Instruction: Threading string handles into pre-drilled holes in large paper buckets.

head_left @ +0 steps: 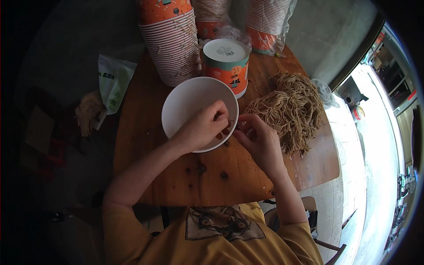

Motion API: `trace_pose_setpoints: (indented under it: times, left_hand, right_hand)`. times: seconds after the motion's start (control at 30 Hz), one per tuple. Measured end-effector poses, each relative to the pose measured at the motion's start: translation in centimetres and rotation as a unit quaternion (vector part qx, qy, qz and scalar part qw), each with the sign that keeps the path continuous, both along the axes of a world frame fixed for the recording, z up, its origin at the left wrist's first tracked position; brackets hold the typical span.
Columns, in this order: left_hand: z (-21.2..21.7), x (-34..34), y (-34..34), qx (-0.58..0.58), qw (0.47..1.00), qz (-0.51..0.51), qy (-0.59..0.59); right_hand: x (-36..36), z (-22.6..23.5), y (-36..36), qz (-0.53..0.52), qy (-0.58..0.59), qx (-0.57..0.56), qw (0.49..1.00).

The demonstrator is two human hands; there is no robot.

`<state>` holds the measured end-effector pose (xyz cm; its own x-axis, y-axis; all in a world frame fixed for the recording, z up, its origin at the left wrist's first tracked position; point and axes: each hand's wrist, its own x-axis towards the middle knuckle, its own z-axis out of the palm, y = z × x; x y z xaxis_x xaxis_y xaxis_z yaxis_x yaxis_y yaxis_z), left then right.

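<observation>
A white-lined paper bucket [185, 99] lies tipped on the wooden table, its mouth facing me. My left hand [206, 126] reaches inside it with curled fingers, close to the right inner wall. Outside that same wall, my right hand [261, 140] has its thumb and forefinger pinched together by the rim. Whatever small thing sits between the fingers of either hand is too hidden to make out. To the right of my right hand lies a loose heap of tan cords [291, 110].
An upside-down orange and green bucket [226, 73] stands just behind. Farther back are a tall leaning bucket stack [172, 48], another stack [212, 15] and a plastic-wrapped stack [265, 22]. A white and green bag [115, 84] hangs left of the wooden table [145, 176].
</observation>
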<state>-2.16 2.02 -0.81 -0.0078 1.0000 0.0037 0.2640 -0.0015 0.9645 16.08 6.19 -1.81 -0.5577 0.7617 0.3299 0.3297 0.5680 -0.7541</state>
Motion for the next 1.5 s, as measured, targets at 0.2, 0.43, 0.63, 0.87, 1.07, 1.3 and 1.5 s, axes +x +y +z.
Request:
trace_pose_setpoints:
  times: [0.2, 0.43, 0.63, 0.87, 1.07, 1.3, 1.5]
  left_hand:
    - [1.3, -1.4, 0.3, 0.045, 0.998, -0.009, -0.043]
    - [1.5, -0.6, 1.1, 0.049, 0.989, -0.048, -0.132]
    - [0.7, -0.1, 1.0, 0.048, 0.986, -0.09, -0.135]
    - [0.8, 0.2, 0.6, 0.05, 0.993, -0.1, -0.035]
    - [2.6, 0.7, -1.6, 0.011, 0.994, -0.083, 0.067]
    - [1.9, 0.5, -1.0, -0.041, 0.997, -0.02, -0.068]
    - [1.0, -0.3, 0.5, -0.06, 0.987, -0.041, -0.141]
  right_hand:
    - [0.7, -0.3, 1.4, 0.01, 0.095, -0.073, 0.993]
    - [-0.1, -0.5, 2.5, 0.069, 0.08, -0.041, 0.994]
    - [0.0, -0.1, 2.6, 0.065, 0.061, -0.075, 0.993]
    - [-0.6, -0.7, 2.1, 0.058, 0.112, -0.231, 0.965]
    - [-0.9, -2.1, 1.4, 0.15, 0.159, -0.284, 0.933]
    - [-0.3, -0.5, 1.1, 0.227, 0.177, -0.355, 0.89]
    - [2.9, 4.4, 1.5, 0.098, -0.154, 0.06, 0.981]
